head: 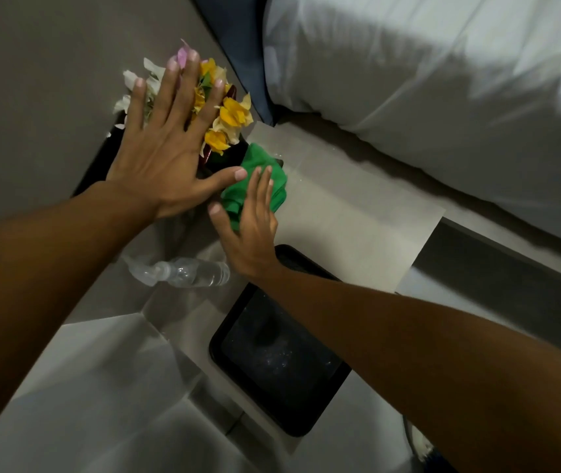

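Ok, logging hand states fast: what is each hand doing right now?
Left hand: open, fingers spread over the flowers.
Right hand: open, straight fingers pressing the green cloth.

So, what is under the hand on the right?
A crumpled green cloth lies under the right hand, on the pale tabletop. The surface beneath the cloth is covered, so it cannot be seen.

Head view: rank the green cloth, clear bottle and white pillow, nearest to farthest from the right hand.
1. Green cloth, under the fingers of the right hand.
2. Clear bottle, lying just left of the wrist.
3. White pillow, far upper right.
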